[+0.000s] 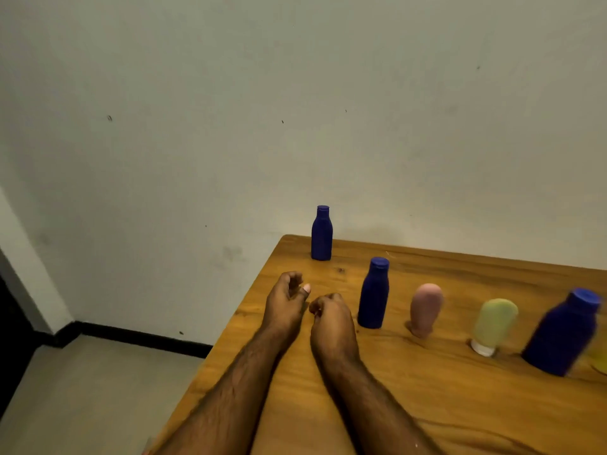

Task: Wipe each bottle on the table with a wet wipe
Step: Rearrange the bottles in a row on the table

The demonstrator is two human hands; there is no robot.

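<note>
Several bottles stand on the wooden table. A small blue bottle is at the far left corner, a second blue bottle nearer, then a pink tube, a pale green tube on its white cap, and a large blue bottle at the right. My left hand hovers over the table's left part with fingers curled and nothing seen in it. Beside it, my right hand is a closed fist just left of the second blue bottle. No wet wipe is visible.
A yellowish object is cut off at the right edge behind the large blue bottle. The table's left edge drops to a grey floor. A pale wall rises directly behind the table.
</note>
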